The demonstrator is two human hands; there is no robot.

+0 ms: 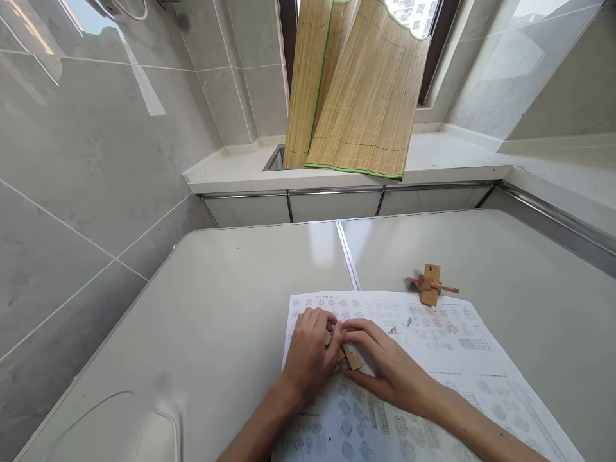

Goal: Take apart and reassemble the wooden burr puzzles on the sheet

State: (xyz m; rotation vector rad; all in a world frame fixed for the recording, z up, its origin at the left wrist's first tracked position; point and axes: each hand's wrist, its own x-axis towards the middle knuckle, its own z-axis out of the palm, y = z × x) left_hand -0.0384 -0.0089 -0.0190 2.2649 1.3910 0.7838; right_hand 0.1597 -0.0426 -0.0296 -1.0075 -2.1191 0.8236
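Both my hands meet over a large printed sheet [452,359] covered in small puzzle diagrams. My left hand [315,346] curls its fingers around small wooden puzzle pieces [353,358], mostly covering them. From the right, my right hand [378,359] closes in on the same pieces, fingertips touching them and the thumb low beside a light wooden block. How the pieces fit together is hidden by my fingers. Beyond the hands, at the sheet's far edge, stands a wooden puzzle [431,284] of crossed pieces, its upright block marked "2".
The sheet lies on a pale glossy table [231,308] with a metal seam [347,253] across it. Behind are a white counter [452,151], a partly covered sink [274,158] and a bamboo mat [366,96] hanging over the edge. Grey tiled walls flank the table.
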